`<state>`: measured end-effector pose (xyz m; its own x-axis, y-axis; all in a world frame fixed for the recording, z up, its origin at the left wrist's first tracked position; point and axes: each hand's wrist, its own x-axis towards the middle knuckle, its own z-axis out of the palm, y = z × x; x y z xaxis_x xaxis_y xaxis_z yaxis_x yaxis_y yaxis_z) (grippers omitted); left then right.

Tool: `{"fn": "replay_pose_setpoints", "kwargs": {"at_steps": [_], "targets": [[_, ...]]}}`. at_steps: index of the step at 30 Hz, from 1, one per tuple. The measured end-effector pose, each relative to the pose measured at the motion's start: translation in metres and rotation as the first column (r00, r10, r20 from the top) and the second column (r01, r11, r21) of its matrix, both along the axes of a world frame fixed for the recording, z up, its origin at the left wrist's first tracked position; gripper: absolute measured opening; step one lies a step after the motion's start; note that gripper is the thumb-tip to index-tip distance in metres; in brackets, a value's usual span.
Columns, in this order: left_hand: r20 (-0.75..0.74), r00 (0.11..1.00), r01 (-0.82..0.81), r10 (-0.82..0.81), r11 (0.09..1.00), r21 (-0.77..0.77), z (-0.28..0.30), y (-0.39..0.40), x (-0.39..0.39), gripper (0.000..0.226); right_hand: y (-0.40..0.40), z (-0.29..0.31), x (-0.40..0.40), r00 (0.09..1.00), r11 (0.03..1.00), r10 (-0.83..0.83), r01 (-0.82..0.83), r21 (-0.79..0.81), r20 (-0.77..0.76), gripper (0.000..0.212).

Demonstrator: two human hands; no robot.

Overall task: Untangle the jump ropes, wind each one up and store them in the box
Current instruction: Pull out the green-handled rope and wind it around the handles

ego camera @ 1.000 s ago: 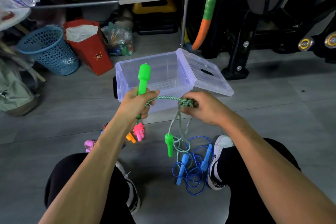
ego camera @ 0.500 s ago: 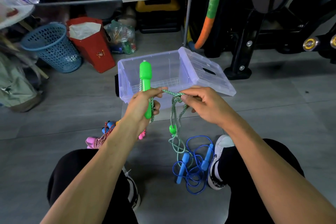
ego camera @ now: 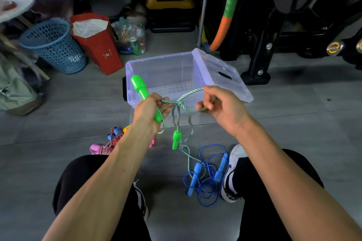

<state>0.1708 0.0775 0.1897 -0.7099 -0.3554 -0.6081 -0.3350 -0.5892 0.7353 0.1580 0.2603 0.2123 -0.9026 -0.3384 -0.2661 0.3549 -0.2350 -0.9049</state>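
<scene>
My left hand (ego camera: 149, 111) grips one green handle (ego camera: 140, 87) of the green jump rope, held tilted over the front wall of the clear box (ego camera: 166, 68). My right hand (ego camera: 223, 109) pinches the green-white cord (ego camera: 188, 94) and holds it taut from a knot between my hands. The second green handle (ego camera: 176, 139) dangles below on loose loops. A blue jump rope (ego camera: 207, 178) lies coiled on the floor by my right shoe. Under my left forearm a pink and red rope bundle (ego camera: 106, 145) is partly hidden.
The box's lid (ego camera: 221, 76) leans open to the right. A blue basket (ego camera: 53, 45), a red paper bag (ego camera: 96, 43) and a plastic bag (ego camera: 130, 37) stand at the back left. A black exercise machine (ego camera: 274, 35) fills the back right. My legs frame the grey floor.
My right hand has pulled the cord out to the right, away from the knot. The left hand tilted the green handle leftward. The dangling green handle rose off the floor pile.
</scene>
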Motion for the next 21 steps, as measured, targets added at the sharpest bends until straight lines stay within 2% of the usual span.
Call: {"fn": "replay_pose_setpoints", "kwargs": {"at_steps": [2,3,4,6,7,8,9,10,11,13,15,17,18,19,21], "targets": [[0.001,0.999,-0.051,0.051,0.998,-0.038,-0.001,-0.004,-0.001,0.012,-0.001,-0.004,0.0,0.998,0.959,0.044,-0.028,0.281,-0.05,0.027],[-0.001,0.998,-0.064,0.064,0.996,-0.063,-0.001,-0.005,-0.001,0.012,-0.001,-0.004,0.0,0.998,0.936,0.017,0.007,0.351,-0.065,0.027],[0.001,0.997,-0.071,0.072,0.994,-0.086,-0.002,-0.006,0.0,0.013,-0.001,-0.002,0.0,0.997,0.938,-0.05,0.065,0.341,-0.053,0.026],[0.011,0.996,-0.091,0.093,0.988,-0.125,-0.004,-0.008,0.001,0.014,0.004,0.003,-0.002,0.985,0.968,-0.171,0.162,0.191,0.029,0.03],[0.01,0.994,-0.104,0.107,0.984,-0.142,-0.004,-0.009,0.0,0.014,0.007,0.005,-0.003,0.984,0.969,-0.176,0.169,0.183,0.025,0.038],[0.005,0.993,-0.115,0.118,0.98,-0.159,-0.004,-0.011,0.0,0.014,0.012,0.005,-0.004,0.989,0.943,-0.139,0.145,0.301,-0.04,0.046],[-0.002,0.993,-0.116,0.117,0.978,-0.171,-0.005,-0.013,-0.001,0.014,0.018,0.0,-0.006,0.987,0.857,-0.032,0.107,0.503,-0.154,0.052],[-0.011,0.995,-0.098,0.098,0.98,-0.175,-0.004,-0.015,-0.001,0.014,0.022,-0.003,-0.006,0.961,0.705,0.139,0.073,0.705,-0.239,0.052],[-0.02,0.998,-0.061,0.059,0.983,-0.175,-0.004,-0.014,-0.001,0.012,0.024,-0.008,-0.004,0.917,0.577,0.305,0.036,0.816,-0.257,0.049],[-0.034,0.998,0.038,-0.045,0.981,-0.192,-0.002,-0.011,0.0,0.011,0.024,-0.018,0.001,0.818,0.414,0.545,-0.071,0.907,-0.185,0.04],[-0.042,0.992,0.11,-0.122,0.969,-0.22,-0.001,-0.006,0.002,0.012,0.022,-0.025,0.002,0.775,0.332,0.621,-0.122,0.936,-0.119,0.025],[-0.058,0.985,0.146,-0.162,0.964,-0.223,0.0,-0.003,0.004,0.011,0.021,-0.028,0.001,0.778,0.3,0.621,-0.127,0.946,-0.093,0.012],[-0.072,0.98,0.163,-0.183,0.961,-0.221,0.001,-0.001,0.005,0.009,0.02,-0.03,0.0,0.773,0.295,0.624,-0.101,0.95,-0.111,0.013],[-0.088,0.975,0.183,-0.206,0.958,-0.221,0.003,0.0,0.006,0.007,0.019,-0.033,0.0,0.77,0.303,0.623,-0.074,0.95,-0.138,0.019],[-0.121,0.961,0.217,-0.247,0.951,-0.222,0.006,0.002,0.009,0.002,0.012,-0.033,0.001,0.785,0.407,0.583,-0.061,0.911,-0.208,0.037]]}}
